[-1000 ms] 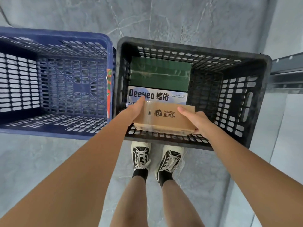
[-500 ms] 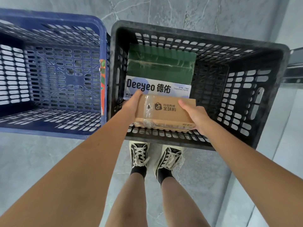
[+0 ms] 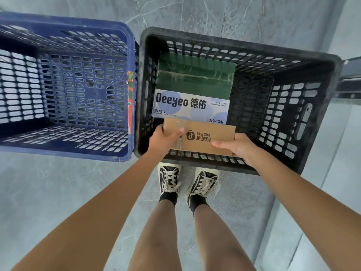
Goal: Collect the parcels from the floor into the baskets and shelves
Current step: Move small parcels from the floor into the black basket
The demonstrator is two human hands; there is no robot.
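Inside the black plastic crate (image 3: 304, 79), at its near wall, we hold one brown cardboard parcel (image 3: 203, 136) with both hands. Count of parcels in view: three, all within this crate. One dark green box (image 3: 195, 75) lies at the far end; one white-and-blue box of Deeyeo wet wipes (image 3: 190, 105) lies just in front of it, touching it; the brown parcel sits nearest to us, its far edge overlapping the wipes box's near edge. We cannot tell whether the brown parcel already rests on the crate floor.

Appearance of the brown parcel — flat, rectangular, plain kraft card, with a dark printed shopping-bag logo and two lines of Chinese characters at centre, and a strip of clear tape across its left part.

Left hand (image 3: 163, 138): thumb laid across the top face, fingers curled round the left end, gripping. Right hand (image 3: 239, 146): thumb on the top face near the right corner, fingers wrapped under the near right edge, gripping.

Crates: two, side by side and touching — one blue crate (image 3: 64, 151) on the left, holding nothing visible, and the black one on the right. Both stand on a grey marbled floor (image 3: 58, 192). Two black-and-white laced sneakers (image 3: 169, 179) stand just before the black crate.
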